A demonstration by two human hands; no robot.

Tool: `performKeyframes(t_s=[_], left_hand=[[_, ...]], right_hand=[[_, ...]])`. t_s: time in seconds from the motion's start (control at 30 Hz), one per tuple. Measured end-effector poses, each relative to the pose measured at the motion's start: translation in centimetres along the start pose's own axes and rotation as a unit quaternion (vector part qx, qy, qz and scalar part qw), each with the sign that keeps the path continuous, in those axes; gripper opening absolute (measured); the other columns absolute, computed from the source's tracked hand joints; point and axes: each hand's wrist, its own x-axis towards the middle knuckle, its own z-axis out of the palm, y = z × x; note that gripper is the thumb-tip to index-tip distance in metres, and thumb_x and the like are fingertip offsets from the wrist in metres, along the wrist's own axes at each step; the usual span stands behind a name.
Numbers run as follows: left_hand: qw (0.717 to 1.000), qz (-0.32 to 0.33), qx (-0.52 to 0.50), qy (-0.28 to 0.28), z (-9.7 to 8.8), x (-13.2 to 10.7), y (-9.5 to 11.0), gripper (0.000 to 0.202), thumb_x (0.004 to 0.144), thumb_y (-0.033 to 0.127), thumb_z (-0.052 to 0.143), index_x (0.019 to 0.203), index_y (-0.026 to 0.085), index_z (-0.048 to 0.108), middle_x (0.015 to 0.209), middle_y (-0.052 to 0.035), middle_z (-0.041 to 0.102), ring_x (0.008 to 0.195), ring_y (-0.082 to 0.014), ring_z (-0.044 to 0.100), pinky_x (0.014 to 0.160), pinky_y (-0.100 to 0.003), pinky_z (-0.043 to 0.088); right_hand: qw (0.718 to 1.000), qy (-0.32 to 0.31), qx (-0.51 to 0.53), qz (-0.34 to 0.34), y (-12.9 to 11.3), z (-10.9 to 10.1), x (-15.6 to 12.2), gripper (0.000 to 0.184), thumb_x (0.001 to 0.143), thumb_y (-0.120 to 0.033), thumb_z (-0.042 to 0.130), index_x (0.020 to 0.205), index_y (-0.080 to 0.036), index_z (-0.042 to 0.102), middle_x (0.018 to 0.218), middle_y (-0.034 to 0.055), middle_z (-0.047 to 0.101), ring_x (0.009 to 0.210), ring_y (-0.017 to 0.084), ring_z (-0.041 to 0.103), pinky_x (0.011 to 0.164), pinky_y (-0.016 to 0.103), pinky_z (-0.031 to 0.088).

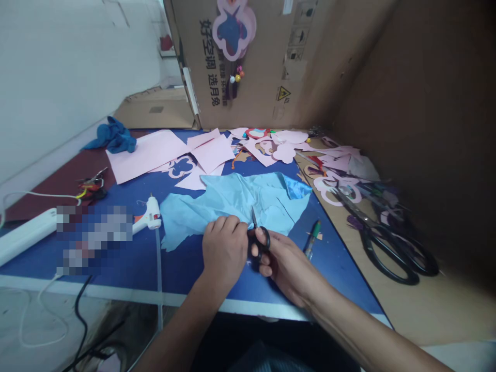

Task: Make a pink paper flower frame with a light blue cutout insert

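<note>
Currently, both hands meet near the centre of the frame: the left hand [225, 248] is clenched on the near edge of a crumpled light-blue satin cloth [232, 199], its fingertips hidden, while the right hand [284, 258] grips small black-handled scissors [254, 221], blades pointing up the frame against the fabric. The cloth spreads across the middle of the blue surface [182, 268]. Just right of the right hand lies a green-tipped pen [313, 237]; at centre left, a white glue gun [153, 213] sits beside the cloth's left end. Large black-handled scissors [367, 221] rest at the right, near a pink flower-shaped cutout [321, 185]. Pink paper sheets [151, 147] lie beyond the cloth, a dark-blue cloth bundle [116, 137] at their upper left. Printed cardboard [263, 98] stands at top centre.
</note>
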Motion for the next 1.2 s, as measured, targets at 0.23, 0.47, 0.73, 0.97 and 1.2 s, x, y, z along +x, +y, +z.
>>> performKeyframes(t_s=[0.23,0.47,0.73,0.97,1.2], left_hand=[[1.000,-0.004,0.003,-0.007,-0.1,0.0,0.1,0.017,0.100,0.015,0.058,0.094,0.024,0.072,0.104,-0.0055,0.076,0.098,-0.0274,0.064,0.082,-0.046,0.044],[0.999,-0.029,0.024,-0.022,0.0,0.2,-0.4,0.019,0.102,0.017,0.056,0.096,0.024,0.073,0.102,-0.0064,0.076,0.098,-0.0288,0.064,0.083,-0.046,0.043],[0.996,-0.062,0.056,-0.032,0.0,0.4,-0.8,0.021,0.099,0.015,0.056,0.108,0.022,0.074,0.109,-0.0080,0.076,0.102,-0.0307,0.065,0.085,-0.047,0.043],[0.996,-0.065,0.056,-0.017,-1.6,0.0,-0.3,0.049,0.088,0.003,0.052,0.131,0.020,0.067,0.117,-0.0091,0.077,0.108,-0.0309,0.068,0.088,-0.046,0.046],[1.000,-0.020,0.021,-0.010,-2.9,0.3,3.2,0.019,0.098,0.019,0.063,0.115,0.022,0.071,0.125,-0.0088,0.075,0.114,-0.0301,0.067,0.090,-0.045,0.048]], right_hand=[[1.000,0.005,-0.007,-0.012,0.0,0.2,0.4,0.052,0.074,-0.056,0.098,0.085,-0.016,0.065,0.074,-0.0015,0.054,0.060,0.008,0.030,0.049,0.022,0.026],[1.000,0.015,0.012,0.019,-0.2,0.4,0.0,0.053,0.068,-0.054,0.101,0.089,-0.017,0.068,0.076,0.0001,0.060,0.060,0.008,0.034,0.050,0.022,0.027],[0.995,-0.026,-0.041,0.092,-1.2,-1.3,-4.2,0.053,0.075,-0.058,0.097,0.103,-0.018,0.075,0.077,0.0019,0.066,0.059,0.008,0.038,0.052,0.021,0.025],[0.984,-0.019,-0.179,-0.010,-5.7,-6.1,-5.3,0.055,0.080,-0.063,0.090,0.113,-0.021,0.079,0.077,0.0029,0.068,0.055,0.010,0.037,0.051,0.026,0.023],[0.931,0.054,-0.344,-0.114,-11.2,-8.9,-5.0,0.057,0.070,-0.063,0.096,0.109,-0.024,0.083,0.080,0.0075,0.076,0.073,0.022,0.061,0.061,0.034,0.042]])
